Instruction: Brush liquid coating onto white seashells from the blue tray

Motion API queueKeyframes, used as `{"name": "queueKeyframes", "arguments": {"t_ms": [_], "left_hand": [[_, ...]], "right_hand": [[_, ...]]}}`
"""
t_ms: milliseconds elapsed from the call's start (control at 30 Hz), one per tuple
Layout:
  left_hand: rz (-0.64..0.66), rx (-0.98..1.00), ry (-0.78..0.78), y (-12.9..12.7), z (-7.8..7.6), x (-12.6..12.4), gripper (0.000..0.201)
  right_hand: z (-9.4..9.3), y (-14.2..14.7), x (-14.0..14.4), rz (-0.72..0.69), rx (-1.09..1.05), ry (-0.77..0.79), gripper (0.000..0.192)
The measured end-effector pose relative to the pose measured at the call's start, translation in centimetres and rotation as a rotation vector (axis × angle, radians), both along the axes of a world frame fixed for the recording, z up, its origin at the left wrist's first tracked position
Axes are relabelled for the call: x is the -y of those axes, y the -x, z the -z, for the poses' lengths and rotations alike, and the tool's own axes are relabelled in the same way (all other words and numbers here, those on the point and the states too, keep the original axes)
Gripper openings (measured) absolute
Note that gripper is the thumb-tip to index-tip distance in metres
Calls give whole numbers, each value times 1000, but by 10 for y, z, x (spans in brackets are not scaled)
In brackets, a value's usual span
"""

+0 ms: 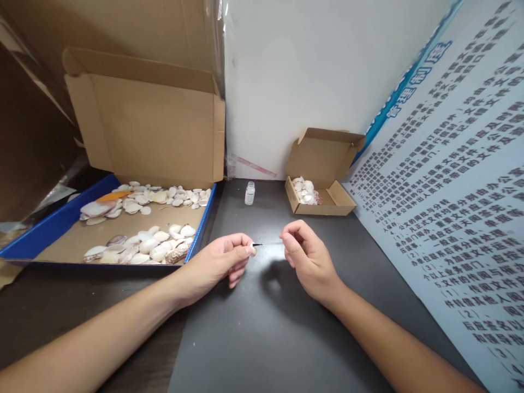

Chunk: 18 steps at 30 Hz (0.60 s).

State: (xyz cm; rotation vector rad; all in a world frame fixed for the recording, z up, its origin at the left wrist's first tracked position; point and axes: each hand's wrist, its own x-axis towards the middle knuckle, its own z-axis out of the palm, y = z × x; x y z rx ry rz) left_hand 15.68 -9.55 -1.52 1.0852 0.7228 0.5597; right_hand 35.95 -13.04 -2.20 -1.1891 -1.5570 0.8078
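Left hand (227,256) pinching a small shell (254,251); right hand (309,256) pinching a slender dark-tipped rod (257,245), its tip by the shell, above the tabletop (245,338)

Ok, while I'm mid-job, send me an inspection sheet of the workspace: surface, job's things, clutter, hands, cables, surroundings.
Surface: dark mat, a few pale specks on it.
Job's things: thin black-tipped tool; small pale piece, perhaps a shell.
Clutter: small bottle, upright; shells in an open blue-sided box at left and an open small cardboard box at right.
Hands: left hand pinches the piece; right hand pinches the tool's faint clear end.
Cables: nothing seen.
Surroundings: white panel behind; printed board at right.
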Motion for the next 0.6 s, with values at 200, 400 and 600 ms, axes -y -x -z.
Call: {"name": "queueKeyframes", "arguments": {"t_ms": [200,400,600], "left_hand": [[-9,3,37,-1,-3,1,21],[-61,43,87,-1,-6,1,15],[-57,63,109,0,-4,0,14]], "right_hand": [[-3,2,0,-20,-24,-14,15],[-6,3,2,13,18,-1,15],[-7,3,4,38,64,-90,14]]}}
